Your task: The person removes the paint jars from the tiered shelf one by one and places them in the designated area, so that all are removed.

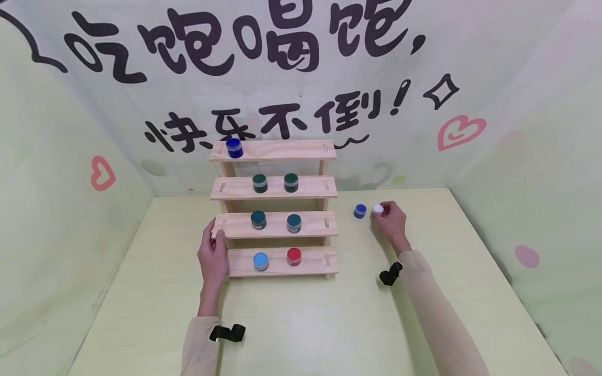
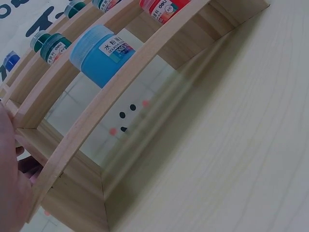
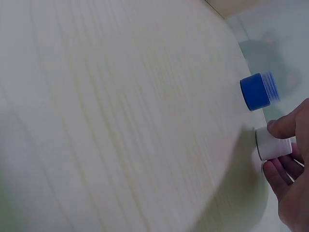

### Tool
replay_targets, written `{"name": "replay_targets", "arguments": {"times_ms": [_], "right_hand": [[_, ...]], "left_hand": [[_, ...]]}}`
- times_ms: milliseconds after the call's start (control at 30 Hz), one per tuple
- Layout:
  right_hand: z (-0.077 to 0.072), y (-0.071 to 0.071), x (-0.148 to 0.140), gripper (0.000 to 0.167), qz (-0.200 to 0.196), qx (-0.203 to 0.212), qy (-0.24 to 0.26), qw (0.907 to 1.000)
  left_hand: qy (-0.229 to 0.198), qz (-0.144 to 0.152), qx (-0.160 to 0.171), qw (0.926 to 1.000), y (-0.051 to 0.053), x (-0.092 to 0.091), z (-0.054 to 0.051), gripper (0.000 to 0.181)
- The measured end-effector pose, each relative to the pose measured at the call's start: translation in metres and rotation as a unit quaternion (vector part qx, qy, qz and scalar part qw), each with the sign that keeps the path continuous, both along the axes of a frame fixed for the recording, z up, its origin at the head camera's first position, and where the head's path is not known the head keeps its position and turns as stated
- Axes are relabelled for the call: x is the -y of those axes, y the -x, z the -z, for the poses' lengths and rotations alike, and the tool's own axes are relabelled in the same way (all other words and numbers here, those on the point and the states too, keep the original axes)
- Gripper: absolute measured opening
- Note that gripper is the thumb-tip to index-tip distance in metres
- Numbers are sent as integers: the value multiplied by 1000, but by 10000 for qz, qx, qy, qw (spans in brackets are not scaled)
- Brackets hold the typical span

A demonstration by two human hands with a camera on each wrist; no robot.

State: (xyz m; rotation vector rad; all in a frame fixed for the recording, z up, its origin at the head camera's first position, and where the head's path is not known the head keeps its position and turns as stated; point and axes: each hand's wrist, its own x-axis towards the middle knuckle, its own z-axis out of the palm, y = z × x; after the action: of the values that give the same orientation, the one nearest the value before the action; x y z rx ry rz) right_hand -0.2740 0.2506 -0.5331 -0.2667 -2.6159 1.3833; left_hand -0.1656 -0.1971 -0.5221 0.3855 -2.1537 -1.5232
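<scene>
My left hand point(image 1: 213, 258) grips the left side of a stepped wooden rack point(image 1: 277, 269), thumb toward the front; its other fingers are partly hidden behind the wood. To the right of the rack, my right hand point(image 1: 393, 222) pinches a small white paint jar point(image 3: 271, 144) between thumb and fingers. Beside that jar, apart from it, a blue paint jar point(image 3: 256, 92) stands on the table. The rack's bottom tier carries a light blue jar point(image 2: 99, 53) and a red jar point(image 1: 293, 256).
Two teal jars point(image 1: 258, 220) sit on the second tier from below, two dark green jars point(image 1: 259, 183) on the third. One dark blue jar point(image 1: 234, 148) stands at the top left. A printed cloth backdrop point(image 1: 301, 83) rises behind the pale table point(image 1: 301, 324).
</scene>
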Motion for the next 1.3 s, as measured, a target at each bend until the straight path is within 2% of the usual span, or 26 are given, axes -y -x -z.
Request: {"name": "replay_targets", "arguments": {"times_ms": [167, 300, 533, 733, 933, 1067, 1300], "right_hand": [[1, 2, 0, 48, -7, -121, 57, 9999], [-7, 6, 1, 51, -59, -617, 158, 9980], [-43, 19, 14, 42, -221, -1579, 266, 9869], [-76, 27, 35, 39, -270, -2080, 407, 9769], [-103, 33, 58, 36, -293, -2620, 282, 9642], [-118, 37, 72, 34, -292, -2883, 317, 9566], [-142, 44, 94, 34, -420, -3085, 458, 9492]], "left_hand": [[2, -16, 11, 10000, 0, 0, 1, 42], [-14, -1, 10, 10000, 0, 0, 0, 42], [-1, -34, -15, 10000, 0, 0, -2, 42], [-7, -32, 19, 10000, 0, 0, -2, 42], [-12, -61, -84, 9999, 0, 1, -1, 42], [-67, -21, -96, 9999, -1, 1, -1, 41], [-169, 67, -68, 9998, 0, 0, -1, 42]]}}
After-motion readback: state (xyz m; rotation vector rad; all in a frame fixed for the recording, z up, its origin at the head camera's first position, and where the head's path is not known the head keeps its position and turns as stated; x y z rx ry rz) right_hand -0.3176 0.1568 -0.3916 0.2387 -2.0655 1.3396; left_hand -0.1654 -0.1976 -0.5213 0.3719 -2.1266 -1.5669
